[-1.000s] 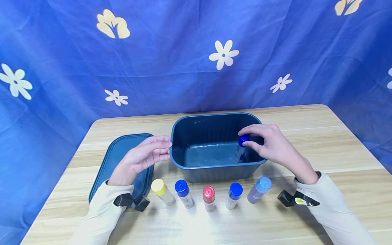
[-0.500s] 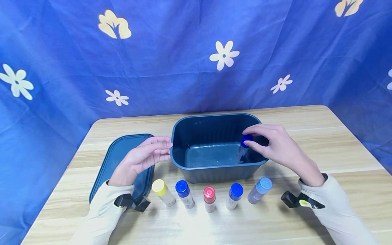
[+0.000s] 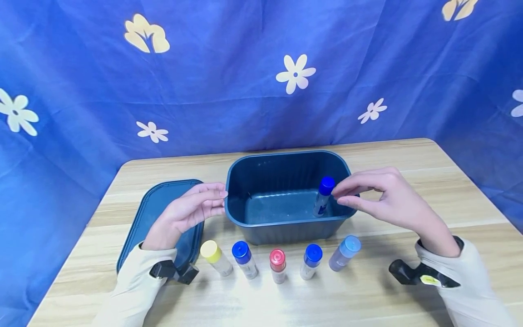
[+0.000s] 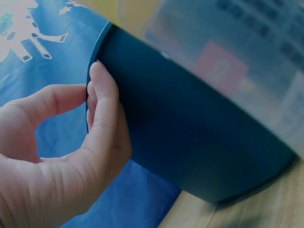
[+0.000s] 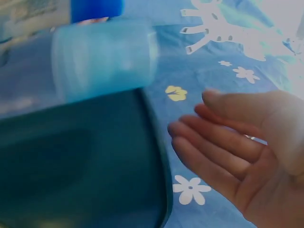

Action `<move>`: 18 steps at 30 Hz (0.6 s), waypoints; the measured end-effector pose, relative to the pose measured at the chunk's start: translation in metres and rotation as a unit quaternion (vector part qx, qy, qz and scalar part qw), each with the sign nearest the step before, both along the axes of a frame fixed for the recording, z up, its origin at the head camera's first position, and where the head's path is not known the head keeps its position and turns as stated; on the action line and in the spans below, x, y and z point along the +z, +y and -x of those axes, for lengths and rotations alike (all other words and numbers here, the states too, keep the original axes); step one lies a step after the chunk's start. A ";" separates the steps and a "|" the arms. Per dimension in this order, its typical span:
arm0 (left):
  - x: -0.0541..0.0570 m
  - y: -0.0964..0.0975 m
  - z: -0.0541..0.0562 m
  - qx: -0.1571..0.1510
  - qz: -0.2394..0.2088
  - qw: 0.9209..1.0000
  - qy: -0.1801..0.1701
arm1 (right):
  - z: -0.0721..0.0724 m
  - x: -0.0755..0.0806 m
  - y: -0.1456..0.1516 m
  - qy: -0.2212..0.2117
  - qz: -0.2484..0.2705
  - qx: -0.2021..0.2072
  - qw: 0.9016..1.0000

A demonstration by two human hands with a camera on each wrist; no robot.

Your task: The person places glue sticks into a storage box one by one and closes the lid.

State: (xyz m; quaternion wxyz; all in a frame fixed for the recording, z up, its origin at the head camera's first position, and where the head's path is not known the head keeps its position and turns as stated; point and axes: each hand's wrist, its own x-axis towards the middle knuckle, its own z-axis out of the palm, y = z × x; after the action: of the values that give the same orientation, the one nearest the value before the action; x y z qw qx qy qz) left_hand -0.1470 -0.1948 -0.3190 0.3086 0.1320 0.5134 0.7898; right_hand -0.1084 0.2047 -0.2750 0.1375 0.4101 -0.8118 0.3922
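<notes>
A clear glue stick with a dark blue cap stands upright inside the dark teal bin, near its right end. My right hand is just right of that cap, over the bin's right rim. Its fingers and thumb are apart with nothing between them, as the right wrist view also shows. My left hand touches the bin's left side at the rim with relaxed fingertips. In front of the bin stand glue sticks capped yellow, blue, red, blue and light blue.
A dark teal lid lies on the wooden table to the left, partly under my left forearm. A blue cloth with white flowers hangs behind the table. Both wrists carry small black cameras, the right one above the table.
My right hand has let go of the blue-capped glue stick and drawn back to the right. The glue stick stays standing in the bin. My left hand keeps its place.
</notes>
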 end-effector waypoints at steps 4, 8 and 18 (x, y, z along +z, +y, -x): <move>-0.001 -0.001 0.000 -0.011 -0.018 1.000 0.002 | -0.003 -0.001 0.005 -0.042 0.025 0.065 0.997; -0.004 -0.002 0.001 -0.016 -0.021 1.000 0.004 | -0.007 -0.010 0.011 -0.080 0.060 0.130 0.987; -0.008 -0.001 0.005 -0.014 -0.017 1.000 0.005 | -0.030 -0.036 0.036 -0.171 0.145 0.097 0.970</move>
State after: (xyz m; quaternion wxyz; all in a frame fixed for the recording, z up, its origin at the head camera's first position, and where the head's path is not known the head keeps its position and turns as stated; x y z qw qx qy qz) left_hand -0.1516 -0.1963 -0.3269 0.3146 0.1483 0.4994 0.7935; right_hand -0.0789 0.2407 -0.3108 0.0162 0.3897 -0.7138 0.5817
